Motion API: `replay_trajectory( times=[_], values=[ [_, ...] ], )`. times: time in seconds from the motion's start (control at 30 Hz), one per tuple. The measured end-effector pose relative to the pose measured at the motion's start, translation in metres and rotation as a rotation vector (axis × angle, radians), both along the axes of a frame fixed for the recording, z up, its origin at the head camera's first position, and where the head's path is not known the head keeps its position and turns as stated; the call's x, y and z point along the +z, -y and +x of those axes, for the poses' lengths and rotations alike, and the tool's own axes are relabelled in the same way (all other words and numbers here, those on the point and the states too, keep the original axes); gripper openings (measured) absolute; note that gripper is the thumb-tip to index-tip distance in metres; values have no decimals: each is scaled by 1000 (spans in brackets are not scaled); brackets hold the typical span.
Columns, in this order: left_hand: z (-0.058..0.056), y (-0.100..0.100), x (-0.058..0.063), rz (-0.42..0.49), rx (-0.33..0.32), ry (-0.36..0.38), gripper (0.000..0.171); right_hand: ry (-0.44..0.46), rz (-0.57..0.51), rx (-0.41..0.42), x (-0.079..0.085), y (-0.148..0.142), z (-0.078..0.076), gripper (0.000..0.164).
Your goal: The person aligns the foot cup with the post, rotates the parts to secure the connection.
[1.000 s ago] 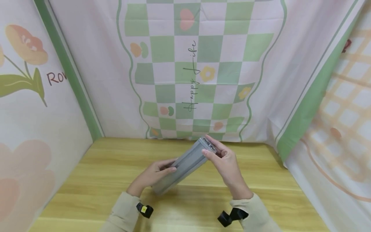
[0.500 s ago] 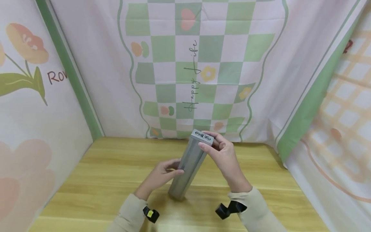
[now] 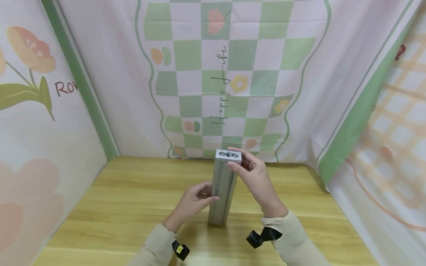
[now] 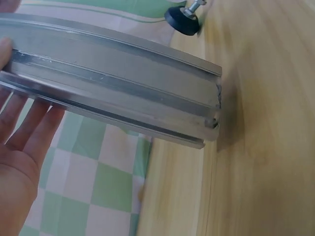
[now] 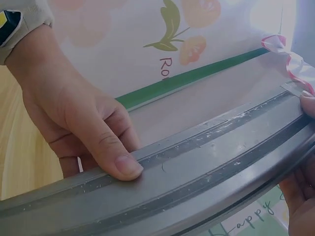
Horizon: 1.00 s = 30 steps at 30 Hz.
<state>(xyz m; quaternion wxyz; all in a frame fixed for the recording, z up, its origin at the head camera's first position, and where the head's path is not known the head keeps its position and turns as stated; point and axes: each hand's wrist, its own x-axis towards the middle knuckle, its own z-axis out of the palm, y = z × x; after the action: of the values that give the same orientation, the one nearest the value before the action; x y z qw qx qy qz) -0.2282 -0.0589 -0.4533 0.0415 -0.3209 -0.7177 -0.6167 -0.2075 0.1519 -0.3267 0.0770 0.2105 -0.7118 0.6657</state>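
A grey aluminium extrusion profile (image 3: 221, 192) with slots along its sides stands nearly upright over the table, holes showing in its top end. My right hand (image 3: 257, 177) grips it near the top, thumb on the near face and fingers behind. Lower down, my left hand (image 3: 196, 201) holds it from the left between thumb and fingers. The left wrist view has the profile's lower end (image 4: 209, 108) close to the wood surface. In the right wrist view, the left thumb (image 5: 125, 167) lies along the profile's edge, and part of the right hand (image 5: 302, 196) shows at the right.
The wood-grain table (image 3: 133, 207) extends around the profile. A checkered cloth (image 3: 226, 85) hangs behind, with printed cloths on both sides. A black levelling foot on a threaded stem (image 4: 183, 20) appears near the profile's lower end in the left wrist view.
The profile has swung from a slant to nearly upright, its lower end moving right and its top slightly left. Both hands keep their grip; the left has moved right with it.
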Motion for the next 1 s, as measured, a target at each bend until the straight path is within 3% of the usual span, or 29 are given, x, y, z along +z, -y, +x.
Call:
replay_trajectory(
  times=[0.37, 1.0],
  values=[
    [2, -10, -1, -4, 1, -15, 35, -13, 23, 73, -13, -7, -4, 46],
    [1, -8, 5, -71, 20, 28, 38, -2, -19, 45, -23, -7, -11, 42]
  ],
)
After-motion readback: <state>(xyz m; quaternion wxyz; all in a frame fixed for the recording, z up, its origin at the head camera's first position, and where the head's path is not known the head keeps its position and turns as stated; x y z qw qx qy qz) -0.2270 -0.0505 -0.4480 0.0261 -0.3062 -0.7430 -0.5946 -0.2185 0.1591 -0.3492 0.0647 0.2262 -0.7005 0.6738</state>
